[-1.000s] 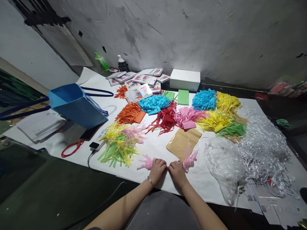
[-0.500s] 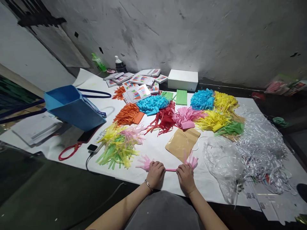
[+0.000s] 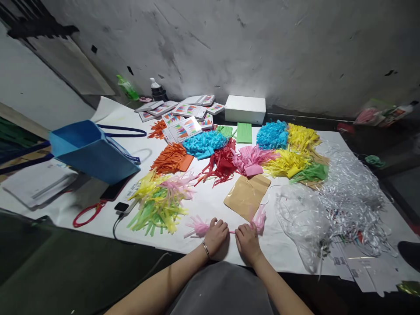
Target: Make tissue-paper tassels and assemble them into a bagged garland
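Note:
A pink tissue-paper tassel (image 3: 199, 227) lies crosswise at the table's front, with fringe at both ends and a thin rolled middle. My left hand (image 3: 217, 236) is closed on the roll beside its left fringe. My right hand (image 3: 248, 241) grips the roll by the right fringe, fingers curled over it. Only a short pink stretch shows between the hands. Just beyond my right hand lies a tan paper envelope (image 3: 246, 197). To the left of my hands rests a loose pile of yellow, green and pink tassels (image 3: 160, 203).
Orange (image 3: 172, 158), blue (image 3: 205, 144), red (image 3: 223, 164) and pink fringed bundles (image 3: 252, 159) lie farther back. A white box (image 3: 245, 109) and printed packs (image 3: 183, 129) stand near the wall. Clear plastic and shiny strips (image 3: 351, 197) fill the right side; a blue bag (image 3: 95, 148) stands left.
My hands have drawn closer together along the pink roll, so less of it shows between them. The whole view has shifted slightly.

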A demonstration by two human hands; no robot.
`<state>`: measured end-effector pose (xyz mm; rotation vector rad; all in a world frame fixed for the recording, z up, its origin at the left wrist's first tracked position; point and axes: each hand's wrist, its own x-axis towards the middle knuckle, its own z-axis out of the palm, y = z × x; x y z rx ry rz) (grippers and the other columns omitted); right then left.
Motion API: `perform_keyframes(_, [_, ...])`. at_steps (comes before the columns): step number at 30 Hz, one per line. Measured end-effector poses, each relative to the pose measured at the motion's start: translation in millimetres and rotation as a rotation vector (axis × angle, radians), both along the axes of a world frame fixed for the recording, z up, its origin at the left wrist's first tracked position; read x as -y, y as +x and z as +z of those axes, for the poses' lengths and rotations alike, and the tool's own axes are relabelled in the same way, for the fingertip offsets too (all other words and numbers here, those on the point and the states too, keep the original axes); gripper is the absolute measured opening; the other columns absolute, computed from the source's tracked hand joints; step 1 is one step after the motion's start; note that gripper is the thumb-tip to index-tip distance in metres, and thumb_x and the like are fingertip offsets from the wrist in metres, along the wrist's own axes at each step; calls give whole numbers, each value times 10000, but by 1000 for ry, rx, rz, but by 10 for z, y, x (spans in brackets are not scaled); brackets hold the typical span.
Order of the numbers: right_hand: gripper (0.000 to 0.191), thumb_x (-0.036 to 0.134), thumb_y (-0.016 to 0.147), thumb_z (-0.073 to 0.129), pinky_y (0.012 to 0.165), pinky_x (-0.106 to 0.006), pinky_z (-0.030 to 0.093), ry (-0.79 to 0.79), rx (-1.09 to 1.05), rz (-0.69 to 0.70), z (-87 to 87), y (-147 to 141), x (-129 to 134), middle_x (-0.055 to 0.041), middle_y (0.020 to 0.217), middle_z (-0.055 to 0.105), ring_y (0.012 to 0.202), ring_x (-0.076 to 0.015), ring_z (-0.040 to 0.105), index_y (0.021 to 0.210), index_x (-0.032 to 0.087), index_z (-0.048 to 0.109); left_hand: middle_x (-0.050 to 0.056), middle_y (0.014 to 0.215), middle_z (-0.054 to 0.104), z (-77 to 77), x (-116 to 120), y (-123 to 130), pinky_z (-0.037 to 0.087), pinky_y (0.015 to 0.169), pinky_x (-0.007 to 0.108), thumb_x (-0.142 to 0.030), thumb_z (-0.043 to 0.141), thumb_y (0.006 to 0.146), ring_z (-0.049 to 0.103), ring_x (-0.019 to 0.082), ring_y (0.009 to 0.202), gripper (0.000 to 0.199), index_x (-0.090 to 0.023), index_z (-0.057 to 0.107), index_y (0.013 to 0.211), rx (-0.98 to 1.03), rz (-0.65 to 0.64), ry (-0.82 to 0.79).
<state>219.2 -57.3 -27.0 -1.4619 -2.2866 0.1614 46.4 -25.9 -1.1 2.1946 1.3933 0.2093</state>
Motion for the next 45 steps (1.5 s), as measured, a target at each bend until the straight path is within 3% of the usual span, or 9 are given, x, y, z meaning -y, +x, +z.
perform_keyframes(5, [159,137,913,498,1029,-415,221,53,-16,83,2,-98,-132,-8,785,615,828,-178,515,832,220,608,101,814,663,39,-166,32,398,782,379,-267,508,849,576,243,818,227,-147,669,744,114,97,-225])
perform_keyframes(10, [169,192,934,480,1017,-402,271,76,-114,90,307,55,-186,-3,771,625,840,-162,539,835,214,615,28,628,624,266,-262,12,382,555,246,-555,420,866,516,142,567,510,-128,678,760,275,42,-506])
perform_keyframes(17, [200,201,960,450,754,-243,462,37,-387,-216,895,303,38,-24,801,661,787,-125,599,886,176,634,-32,573,529,724,-215,488,277,501,192,-545,735,664,372,75,513,433,-133,600,674,808,268,-844])
perform_keyframes(22, [146,229,909,571,749,-232,508,-45,-886,-432,1108,507,170,-40,877,668,831,-138,631,992,192,685,-42,584,551,934,-142,1050,332,517,180,-452,817,601,437,71,521,388,-139,616,713,988,423,-889])
perform_keyframes(27, [191,168,886,551,719,-253,529,-92,-980,-502,1074,878,272,-38,856,673,790,-151,649,985,222,705,-7,638,623,1018,-209,1436,414,557,206,-430,792,647,532,102,558,355,-146,635,790,877,258,-869])
perform_keyframes(31, [330,129,855,519,840,-310,514,-106,-821,-572,962,1111,360,-66,1010,694,914,-192,658,1164,212,603,6,612,607,1059,-210,1689,434,561,234,-470,657,776,534,129,557,320,-151,647,744,620,7,-629])
perform_keyframes(36, [206,145,883,426,798,-290,487,-246,-840,-626,899,1363,405,-54,910,676,886,-189,635,921,206,620,30,743,593,1020,-135,2041,439,635,250,-432,545,856,546,160,689,299,-180,592,701,516,-96,-235])
perform_keyframes(42, [295,320,969,341,594,-226,428,-347,-896,-660,743,1713,595,-5,684,619,648,-154,601,779,211,539,4,632,590,597,-279,2490,448,579,246,-386,498,877,563,151,588,275,-172,610,746,351,-90,-334])
perform_keyframes(45, [339,363,974,334,593,-227,403,-365,-889,-653,670,1816,694,-1,665,601,631,-152,582,735,214,523,42,790,649,341,-463,2735,464,683,268,-228,527,841,609,160,693,159,-169,675,828,251,-86,-257])
